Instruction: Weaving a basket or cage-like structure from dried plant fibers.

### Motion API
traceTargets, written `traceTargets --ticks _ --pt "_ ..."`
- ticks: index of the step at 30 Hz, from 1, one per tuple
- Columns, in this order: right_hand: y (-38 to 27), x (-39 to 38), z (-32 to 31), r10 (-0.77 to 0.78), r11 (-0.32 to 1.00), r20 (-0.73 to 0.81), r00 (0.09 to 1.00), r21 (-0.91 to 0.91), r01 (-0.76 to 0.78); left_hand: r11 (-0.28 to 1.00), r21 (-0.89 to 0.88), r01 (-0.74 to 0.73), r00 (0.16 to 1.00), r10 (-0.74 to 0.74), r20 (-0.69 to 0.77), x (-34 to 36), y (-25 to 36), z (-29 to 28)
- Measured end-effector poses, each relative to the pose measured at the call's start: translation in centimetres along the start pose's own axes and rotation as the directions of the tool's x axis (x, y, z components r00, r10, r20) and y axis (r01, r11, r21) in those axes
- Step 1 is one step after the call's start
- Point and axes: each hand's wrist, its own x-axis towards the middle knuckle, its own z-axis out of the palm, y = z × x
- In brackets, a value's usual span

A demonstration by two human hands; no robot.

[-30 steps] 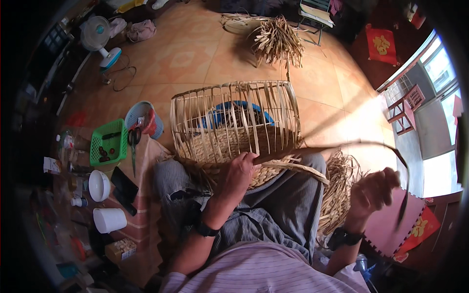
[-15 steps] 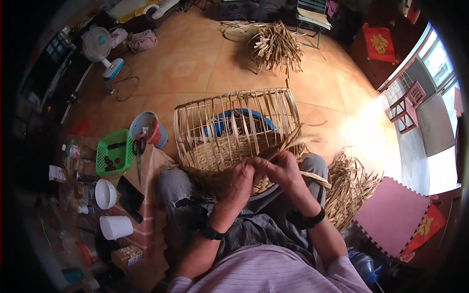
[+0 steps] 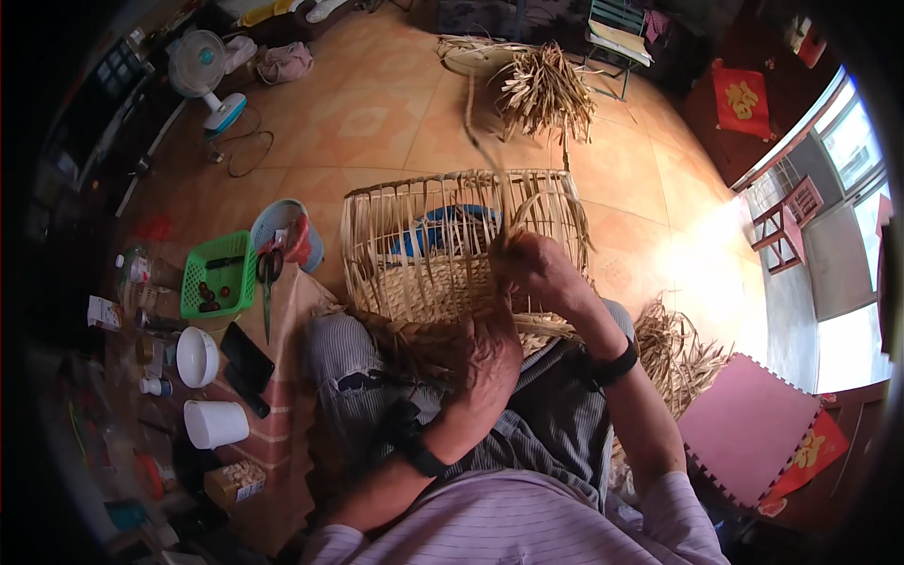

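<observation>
A half-woven straw basket [image 3: 438,287] rests on my lap, its near part tightly braided and its far side made of open upright strips. My left hand [image 3: 490,353] is closed on the near braided edge of it, the fingertips partly hidden. Raised above the weave, my right hand [image 3: 543,271] pinches a dried straw strip [image 3: 496,171], whose long tail swings up and away over the far rim. Through the open strips shows a blue basin [image 3: 443,226] with straw pieces in it.
On my left a low table holds a green plastic basket [image 3: 218,273], scissors [image 3: 268,282], a white bowl [image 3: 198,358] and a white cup [image 3: 216,425]. Straw bundles lie ahead [image 3: 546,94] and to my right [image 3: 673,353], beside a pink foam mat [image 3: 749,428].
My right hand has lifted up and away from my left, drawing the straw strip upward. My left hand has shifted slightly right and nearer along the basket edge.
</observation>
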Motion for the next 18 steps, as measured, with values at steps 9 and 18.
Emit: traceTargets --ticks 9,18 --pt "-0.9 0.4 0.8 0.024 0.930 -0.038 0.999 -0.366 -0.036 0.852 0.492 -0.181 0.983 0.138 0.123 0.2 0.4 -1.2" --pt "0.3 -1.6 1.9 -0.258 0.717 -0.099 0.961 -0.686 0.122 0.814 0.544 -0.206 0.975 0.216 0.047 -0.5 0.4 -1.4"
